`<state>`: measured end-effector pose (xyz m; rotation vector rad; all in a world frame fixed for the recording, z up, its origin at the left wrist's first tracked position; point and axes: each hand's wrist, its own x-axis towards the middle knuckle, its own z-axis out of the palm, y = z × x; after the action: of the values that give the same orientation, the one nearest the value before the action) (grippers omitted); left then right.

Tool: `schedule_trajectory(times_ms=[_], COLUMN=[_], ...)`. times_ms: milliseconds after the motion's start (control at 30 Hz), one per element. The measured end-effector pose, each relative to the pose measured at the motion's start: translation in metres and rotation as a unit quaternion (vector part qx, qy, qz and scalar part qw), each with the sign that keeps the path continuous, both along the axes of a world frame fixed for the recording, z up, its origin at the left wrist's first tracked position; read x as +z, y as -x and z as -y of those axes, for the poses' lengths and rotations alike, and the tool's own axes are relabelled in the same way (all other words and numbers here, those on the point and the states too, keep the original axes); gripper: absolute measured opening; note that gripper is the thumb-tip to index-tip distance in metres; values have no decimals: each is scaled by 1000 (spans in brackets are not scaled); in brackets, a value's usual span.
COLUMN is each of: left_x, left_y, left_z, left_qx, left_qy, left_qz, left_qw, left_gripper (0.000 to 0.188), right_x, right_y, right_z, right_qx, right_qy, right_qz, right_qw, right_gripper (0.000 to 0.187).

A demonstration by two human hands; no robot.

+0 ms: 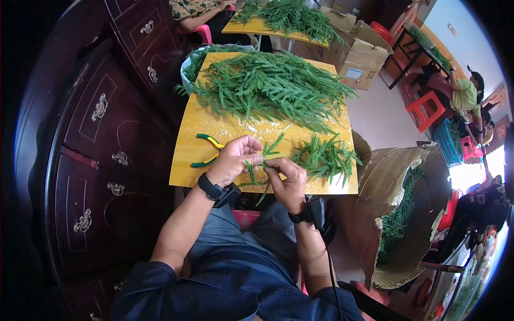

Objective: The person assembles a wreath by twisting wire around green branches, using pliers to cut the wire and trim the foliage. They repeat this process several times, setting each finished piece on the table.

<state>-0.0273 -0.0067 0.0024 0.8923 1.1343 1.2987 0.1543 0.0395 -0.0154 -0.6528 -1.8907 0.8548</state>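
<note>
Over yellow tabletop [193,144]: left hand [231,160] and right hand [289,184] fingers pinched on green sprig [251,172]; best gripped near stem, twisted gently.

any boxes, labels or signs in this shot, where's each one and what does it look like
Cardboard box: on the floor beyond the yellow table, far right corner; brown, flaps open.
Label: on that box's front face; small white and blue rectangle.
Opened cardboard box: on the floor right of the table; brown, torn open, green sprigs inside.
Wall plate: top right on the pale wall; small, light, oblong.
</note>
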Motion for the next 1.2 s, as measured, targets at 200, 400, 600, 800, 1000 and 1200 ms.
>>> schedule_trajectory(times_ms=[200, 400, 600, 800, 1000, 1200], left_x=[-5, -5, 0, -9, -8, -8], left_y=[3, -1, -5, -2, 1, 6], left_z=[2, 2, 4, 2, -2, -7], left_qx=[-17, -3, 5, -4, -23, -58], left_qy=[10, -12, -9, -45, -6, -13], left_qz=[-23, -54, -44, -11, 2, 60], left_qw=[1000, 998, 999, 999, 1000, 996], left_gripper=[18, 15, 14, 15, 14, 14], right_x=[-2, 2, 2, 1, -3, -6], right_y=[-5, 0, 1, 5, 6, 0], right_z=[-6, 1, 1, 6, 3, 4], right_qx=[29, -36, -75, -78, -74, -1], right_qy=[14, -70, -197, -184, -167, 45], right_qz=[21, 57, 106, 137, 111, 32], right_qw=[999, 995, 972, 970, 977, 998], right_gripper=[12, 22, 28, 31, 28, 16])
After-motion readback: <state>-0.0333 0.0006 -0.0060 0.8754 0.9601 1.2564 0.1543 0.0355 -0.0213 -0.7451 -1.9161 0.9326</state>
